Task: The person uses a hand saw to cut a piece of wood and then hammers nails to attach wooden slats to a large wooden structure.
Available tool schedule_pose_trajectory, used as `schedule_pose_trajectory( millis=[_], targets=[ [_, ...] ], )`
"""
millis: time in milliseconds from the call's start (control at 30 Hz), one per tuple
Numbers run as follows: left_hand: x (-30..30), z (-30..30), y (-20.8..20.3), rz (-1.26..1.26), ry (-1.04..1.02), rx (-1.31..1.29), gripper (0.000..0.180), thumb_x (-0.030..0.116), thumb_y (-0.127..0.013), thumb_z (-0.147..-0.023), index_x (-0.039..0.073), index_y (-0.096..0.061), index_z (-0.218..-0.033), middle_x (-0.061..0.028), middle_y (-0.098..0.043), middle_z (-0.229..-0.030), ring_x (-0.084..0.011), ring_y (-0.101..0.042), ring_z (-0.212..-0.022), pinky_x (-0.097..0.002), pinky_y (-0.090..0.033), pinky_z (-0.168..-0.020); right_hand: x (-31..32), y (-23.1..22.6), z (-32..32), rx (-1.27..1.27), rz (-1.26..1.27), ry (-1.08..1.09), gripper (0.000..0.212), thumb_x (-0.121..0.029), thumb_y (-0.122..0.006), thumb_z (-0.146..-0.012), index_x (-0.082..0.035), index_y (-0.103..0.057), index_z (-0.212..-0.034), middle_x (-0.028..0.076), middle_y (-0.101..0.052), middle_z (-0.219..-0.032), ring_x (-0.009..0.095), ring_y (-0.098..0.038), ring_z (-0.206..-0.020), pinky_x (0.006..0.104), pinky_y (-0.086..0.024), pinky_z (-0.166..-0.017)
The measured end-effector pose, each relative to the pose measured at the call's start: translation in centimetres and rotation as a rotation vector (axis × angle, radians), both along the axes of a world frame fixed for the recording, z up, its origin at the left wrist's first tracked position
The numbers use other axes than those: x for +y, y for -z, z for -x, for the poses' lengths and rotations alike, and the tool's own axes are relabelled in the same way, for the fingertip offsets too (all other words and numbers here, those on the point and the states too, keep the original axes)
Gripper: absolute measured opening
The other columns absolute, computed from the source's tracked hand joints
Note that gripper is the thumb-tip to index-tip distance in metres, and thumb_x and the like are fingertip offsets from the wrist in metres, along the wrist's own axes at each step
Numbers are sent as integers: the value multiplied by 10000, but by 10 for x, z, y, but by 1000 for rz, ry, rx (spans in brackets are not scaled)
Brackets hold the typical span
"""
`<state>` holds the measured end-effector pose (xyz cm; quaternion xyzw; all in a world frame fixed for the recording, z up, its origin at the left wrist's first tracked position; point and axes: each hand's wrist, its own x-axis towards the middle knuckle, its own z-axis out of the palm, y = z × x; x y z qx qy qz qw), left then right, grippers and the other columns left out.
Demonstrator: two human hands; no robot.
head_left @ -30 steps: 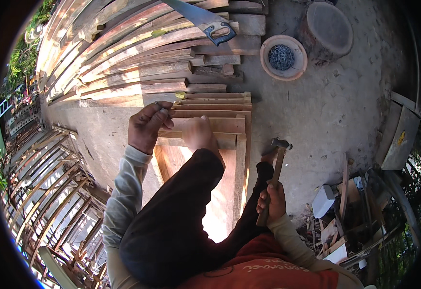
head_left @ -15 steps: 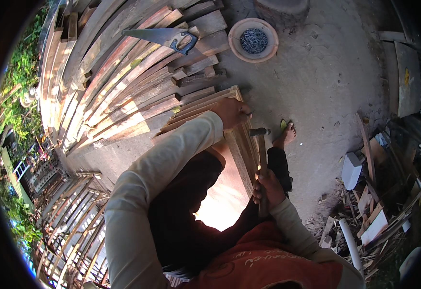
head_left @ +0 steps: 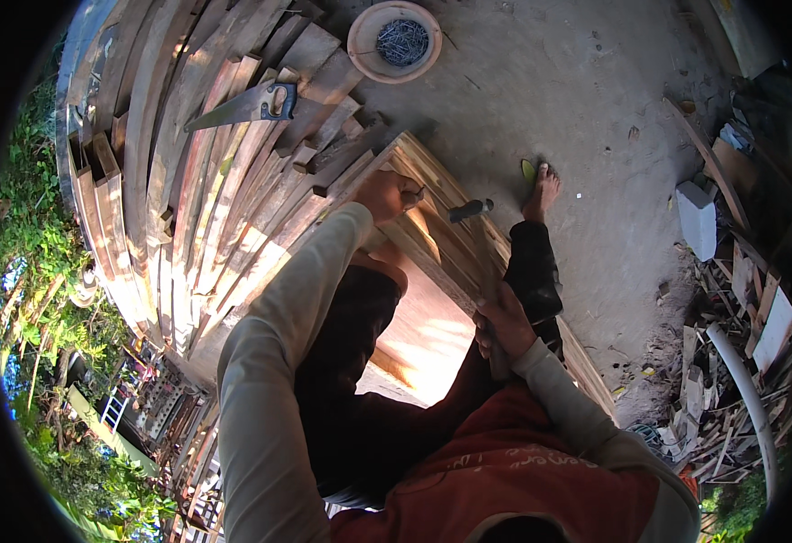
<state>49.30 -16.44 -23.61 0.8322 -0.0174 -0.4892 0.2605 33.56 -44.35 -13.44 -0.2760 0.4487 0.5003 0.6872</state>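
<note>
My right hand (head_left: 505, 322) is wrapped round the wooden handle of a hammer (head_left: 471, 211), whose dark metal head points away from me. That head hovers over a wooden frame (head_left: 432, 268) of long narrow boards lying across my legs. Near the frame's far left corner, my left hand (head_left: 391, 197) is closed, its fingertips pinched together above the boards. Whatever those fingers hold is too small to make out.
To the far left, a handsaw (head_left: 242, 107) rests on a wide stack of timber planks (head_left: 156, 172). Beyond the frame stands a round clay bowl (head_left: 357, 47) holding many nails (head_left: 403, 42). A pale block (head_left: 696, 220) and a heap of wood scraps (head_left: 731, 353) lie at right.
My view has turned, so bowl, saw and planks sit farther left. More of the frame's boards and the gap between them now show. Both hands keep their grips.
</note>
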Motion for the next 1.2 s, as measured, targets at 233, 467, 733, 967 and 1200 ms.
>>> schedule_pose_trajectory(
  millis=[233, 467, 733, 967, 1200],
  targets=[
    [-9, 0, 15, 34, 47, -12, 221, 146, -685, -896, 29, -755, -1071, -116, -748, -885, -188, -687, -809, -341, -525, -793, -18, 23, -19, -212, 135, -83, 344, -207, -588, -990, -110, -425, -1278, 37, -504, -740, 128, -496, -469, 308, -446, -382],
    [-4, 3, 24, 101, -118, 17, 198, 213, -717, -883, 132, -787, -1049, -106, -764, -938, -257, -728, -869, -391, -557, -826, -42, 31, -63, -346, 259, 138, 272, -218, -598, -986, -64, -449, -1154, 50, -529, -734, 128, -496, -440, 296, -424, -349],
    [-1, -1, 27, 80, -149, 87, 200, 203, -712, -889, 128, -781, -1061, -101, -764, -923, -231, -721, -839, -376, -553, -802, 5, 40, -67, -401, 316, -22, 314, -255, -583, -1008, -76, -411, -1199, 49, -500, -769, 125, -499, -458, 290, -460, -368],
    [-7, -10, 23, 51, 33, 35, 253, 173, -691, -906, 72, -760, -1128, -103, -766, -920, -185, -711, -799, -326, -554, -761, -25, 46, -83, -450, 117, -224, 272, -217, -573, -1000, -59, -425, -1166, 51, -498, -763, 120, -495, -452, 293, -443, -356],
    [-10, -16, 34, -26, 220, -58, 258, 222, -694, -907, 125, -764, -1136, -118, -760, -943, -234, -727, -855, -368, -555, -795, -3, 40, -94, -514, 583, 289, 321, -190, -531, -1017, -87, -357, -1267, 36, -490, -746, 123, -482, -441, 303, -457, -367]
  ],
)
